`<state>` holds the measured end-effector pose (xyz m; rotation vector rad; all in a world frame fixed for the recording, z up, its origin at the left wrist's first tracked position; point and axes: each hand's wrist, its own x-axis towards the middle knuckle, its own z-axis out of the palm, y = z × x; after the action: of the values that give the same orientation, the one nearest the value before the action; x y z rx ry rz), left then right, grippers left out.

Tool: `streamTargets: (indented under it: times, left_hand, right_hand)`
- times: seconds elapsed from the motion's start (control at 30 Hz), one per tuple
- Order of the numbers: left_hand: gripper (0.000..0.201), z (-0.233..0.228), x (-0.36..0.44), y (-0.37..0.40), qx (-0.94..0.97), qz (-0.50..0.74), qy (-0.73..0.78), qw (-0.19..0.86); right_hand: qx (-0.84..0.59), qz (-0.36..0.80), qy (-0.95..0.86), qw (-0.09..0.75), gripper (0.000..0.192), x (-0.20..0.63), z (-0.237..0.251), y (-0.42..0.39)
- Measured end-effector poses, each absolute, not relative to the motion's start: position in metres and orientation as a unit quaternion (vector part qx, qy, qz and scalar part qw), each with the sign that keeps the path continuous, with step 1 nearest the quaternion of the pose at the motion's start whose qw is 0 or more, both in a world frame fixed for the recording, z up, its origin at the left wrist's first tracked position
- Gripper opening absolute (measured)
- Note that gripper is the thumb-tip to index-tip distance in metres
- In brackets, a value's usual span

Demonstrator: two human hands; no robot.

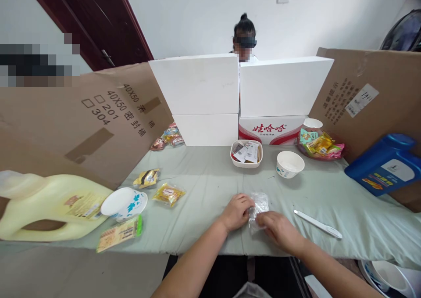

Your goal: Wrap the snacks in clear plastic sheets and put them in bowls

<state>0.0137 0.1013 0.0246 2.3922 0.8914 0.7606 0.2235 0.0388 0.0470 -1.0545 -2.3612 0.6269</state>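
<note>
Pale green cloth covered the table, walled in by brown cardboard sheets at left and right and stacked white foam boxes at the back; another person sat behind the boxes.

Both hands met near the front edge. Left hand lay knuckles up, fingers curled and pinching the left edge of a small clear plastic bag. Right hand lay close beside it, fingers closed on the bag's lower right part. Bag rested flat on the cloth between the two hands, crinkled; contents could not be made out.

Just right of the hands: a white slim tool, lying flat, untouched. Farther back: a white tray with paper packets, a white bowl beside it, and a red dish of wrapped snacks.

Left side: a yellow jug on its side, a blue-patterned bowl touching it, and three snack packets scattered nearby. A blue jug leaned at far right.
</note>
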Motion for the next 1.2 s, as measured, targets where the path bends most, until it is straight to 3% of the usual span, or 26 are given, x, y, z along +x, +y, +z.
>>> streamTargets:
  times: [0.17, 0.33, 0.47, 0.7, 0.97, 1.2]
  left_hand:
    - [0.033, 0.026, 0.013, 0.101, 0.888, 0.266, 0.312, 0.208]
    - [0.019, 0.031, 0.012, 0.100, 0.892, 0.258, 0.302, 0.215]
    - [0.031, 0.029, 0.012, 0.103, 0.883, 0.265, 0.309, 0.233]
    - [0.051, 0.027, 0.010, 0.102, 0.846, 0.307, 0.341, 0.271]
    - [0.028, 0.031, 0.016, 0.098, 0.871, 0.274, 0.369, 0.175]
    - [0.019, 0.032, 0.018, 0.098, 0.868, 0.273, 0.384, 0.155]
  right_hand:
    - [-0.354, 0.136, -0.899, 0.219, 0.025, 0.228, 0.028, 0.022]
    - [-0.532, 0.203, -0.786, 0.240, 0.030, 0.221, 0.037, 0.041]
    - [-0.645, 0.180, -0.714, 0.205, 0.034, 0.210, 0.043, 0.069]
    - [-0.690, 0.131, -0.699, 0.135, 0.027, 0.194, 0.038, 0.095]
    - [-0.706, 0.082, -0.698, 0.086, 0.021, 0.181, 0.033, 0.097]
    - [-0.715, 0.017, -0.690, 0.113, 0.024, 0.215, 0.042, 0.100]
